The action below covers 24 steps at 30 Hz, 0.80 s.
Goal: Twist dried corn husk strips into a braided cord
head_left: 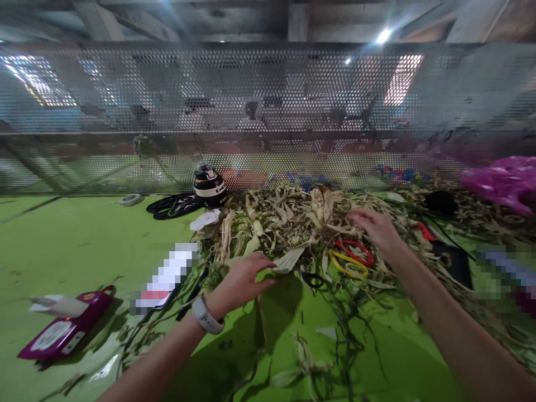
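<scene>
A heap of dry, pale corn-husk-like leaves (276,215) lies across the middle of the green table. My left hand (247,276), a grey watch band on its wrist, is at the front of the heap. Its thumb stands apart from the fingers, and the fingertips meet the end of a broad pale leaf (290,259). Over the right part of the heap, my right hand (377,230) reaches with loosely bent fingers at the leaves; its thumb is hidden. Below it lie red-handled scissors (363,251) and a yellow handle loop (345,268). A black loop (312,280) lies nearer me.
A black-and-white bottle (209,187) stands behind the heap, beside a black tray-like object (173,205). At left are a blurred-out phone-like object (167,276) and a purple tissue pack (67,329). A perforated metal screen (268,111) closes off the back; a pink plastic bag (502,181) lies right.
</scene>
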Tool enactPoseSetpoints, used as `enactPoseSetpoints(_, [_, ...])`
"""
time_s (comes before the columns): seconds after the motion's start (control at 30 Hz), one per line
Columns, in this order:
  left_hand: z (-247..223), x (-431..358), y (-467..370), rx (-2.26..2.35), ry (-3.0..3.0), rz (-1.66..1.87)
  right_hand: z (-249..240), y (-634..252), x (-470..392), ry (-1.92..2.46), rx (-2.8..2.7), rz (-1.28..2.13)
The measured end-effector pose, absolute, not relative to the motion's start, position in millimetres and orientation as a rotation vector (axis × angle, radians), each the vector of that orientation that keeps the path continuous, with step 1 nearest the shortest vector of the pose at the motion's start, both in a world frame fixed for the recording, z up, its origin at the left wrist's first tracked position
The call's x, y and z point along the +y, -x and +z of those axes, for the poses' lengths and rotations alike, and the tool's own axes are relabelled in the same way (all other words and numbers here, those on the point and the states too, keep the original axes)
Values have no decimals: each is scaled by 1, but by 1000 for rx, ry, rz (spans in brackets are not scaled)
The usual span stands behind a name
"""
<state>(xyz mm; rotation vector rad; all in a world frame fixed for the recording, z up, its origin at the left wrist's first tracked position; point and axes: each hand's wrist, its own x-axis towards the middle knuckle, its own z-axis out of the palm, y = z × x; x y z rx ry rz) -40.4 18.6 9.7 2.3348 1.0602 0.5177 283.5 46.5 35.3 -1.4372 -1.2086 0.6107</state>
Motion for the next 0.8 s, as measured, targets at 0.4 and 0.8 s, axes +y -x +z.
enactPoseSetpoints(0.4, [22,30,18,1241,-2280,569,45,-239,22,1469,-1737,718])
enactPoseSetpoints(0.8, [6,8,-4,569,-829,868,30,-190,10,887,-899,1566])
